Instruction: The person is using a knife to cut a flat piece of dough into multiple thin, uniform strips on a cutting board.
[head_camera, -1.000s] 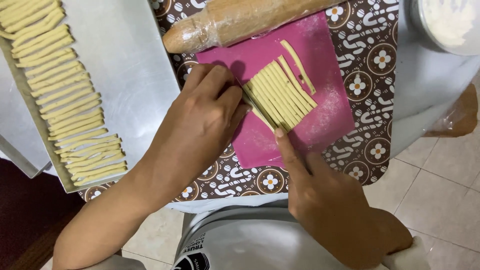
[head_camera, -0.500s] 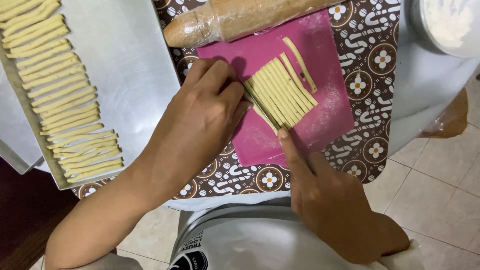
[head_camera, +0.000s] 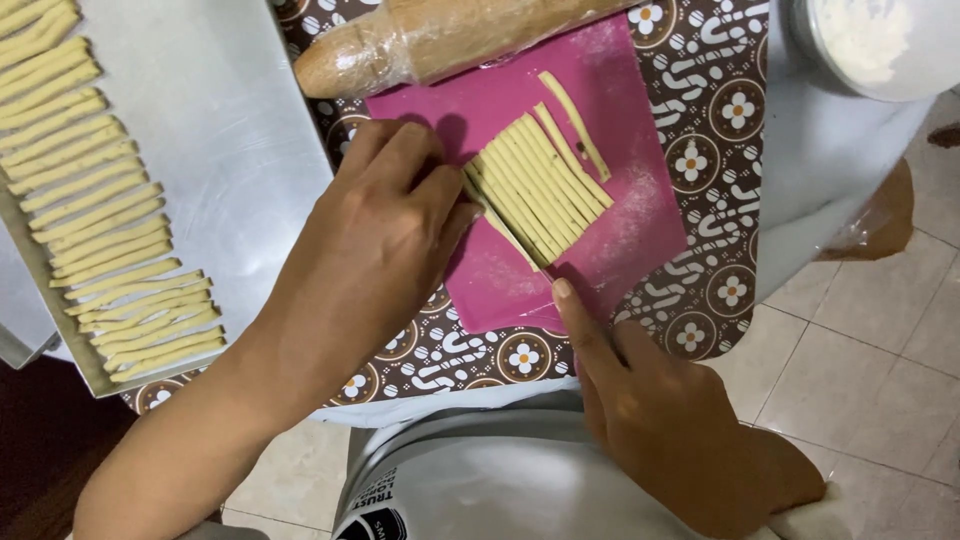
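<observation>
Nearest the camera, the right hand (head_camera: 660, 420) lies flat by the near edge of the pink cutting mat (head_camera: 500, 285), forefinger stretched out and its tip on the mat just short of the cut dough strips (head_camera: 535, 185); it holds nothing. Half a second ago that fingertip sat at much the same spot, so it has barely moved. The left hand (head_camera: 385, 235) rests on the mat's left part, fingers bent down against the left ends of the strips; whether it pinches one cannot be told. It has shifted slightly toward the strips since a second ago.

The strips lie side by side in the middle of the mat, long axes running from near left to far right, with one loose strip (head_camera: 575, 125) apart at their far side. The mat lies on a brown patterned cloth (head_camera: 700, 170) over a table; pale floor tiles (head_camera: 860, 380) show to the right.

Farther off, a rolling pin (head_camera: 420, 40) lies across the mat's far edge. At the left, a metal tray (head_camera: 230, 150) carries rows of laid strips (head_camera: 90, 180). A white bowl (head_camera: 870, 45) sits at the far right corner.
</observation>
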